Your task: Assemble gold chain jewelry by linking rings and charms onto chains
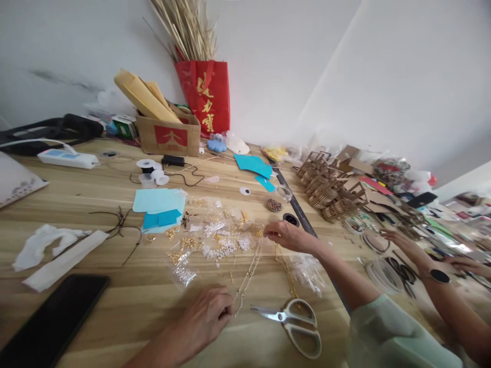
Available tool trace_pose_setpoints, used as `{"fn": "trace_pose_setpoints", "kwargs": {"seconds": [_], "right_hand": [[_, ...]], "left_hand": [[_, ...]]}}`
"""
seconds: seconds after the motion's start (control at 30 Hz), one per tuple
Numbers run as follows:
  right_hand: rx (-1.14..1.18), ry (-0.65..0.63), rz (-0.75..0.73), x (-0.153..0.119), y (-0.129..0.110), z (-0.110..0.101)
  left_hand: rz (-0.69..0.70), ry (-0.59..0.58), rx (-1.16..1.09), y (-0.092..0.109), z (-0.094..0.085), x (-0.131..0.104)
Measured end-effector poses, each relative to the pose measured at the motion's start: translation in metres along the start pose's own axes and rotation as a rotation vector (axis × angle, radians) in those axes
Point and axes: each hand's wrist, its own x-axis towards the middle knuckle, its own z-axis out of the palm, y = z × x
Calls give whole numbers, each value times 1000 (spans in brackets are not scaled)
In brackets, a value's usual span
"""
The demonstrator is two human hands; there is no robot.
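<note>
My left hand (205, 314) rests near the table's front with its fingers curled in. Beside its fingertips lies a thin beaded chain (247, 278); whether the hand grips it is hidden. My right hand (284, 235) reaches over the far end of this chain, fingers bent together at small plastic bags of gold pieces (257, 231). What it pinches is too small to make out. A gold chain (286, 268) lies below the right hand. Scissors (289, 319) with pale handles lie slightly spread between my forearms. White beads (220, 250) and gold findings (188, 242) are spread left of the right hand.
A black phone (57, 319) and white tissue (46, 245) lie at left. Blue sheets (163, 207) and thread spools (153, 171) sit farther back. Behind stand a cardboard box (169, 135) and red bag (209, 97). Small woven baskets (326, 186) and a co-worker's hand (406, 248) are at right.
</note>
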Motion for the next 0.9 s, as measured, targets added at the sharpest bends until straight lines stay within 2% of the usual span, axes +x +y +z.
{"fn": "trace_pose_setpoints", "kwargs": {"seconds": [0.3, 0.53, 0.73, 0.9], "right_hand": [[-46, 18, -5, 49, -19, -10], [83, 71, 23, 78, -14, 4], [236, 39, 76, 89, -6, 31], [248, 15, 74, 77, 1, 41]], "left_hand": [[-19, -49, 31, 16, -15, 2], [3, -21, 26, 12, -12, 2], [-21, -27, 24, 13, -11, 2], [-12, -9, 31, 6, -5, 2]]}}
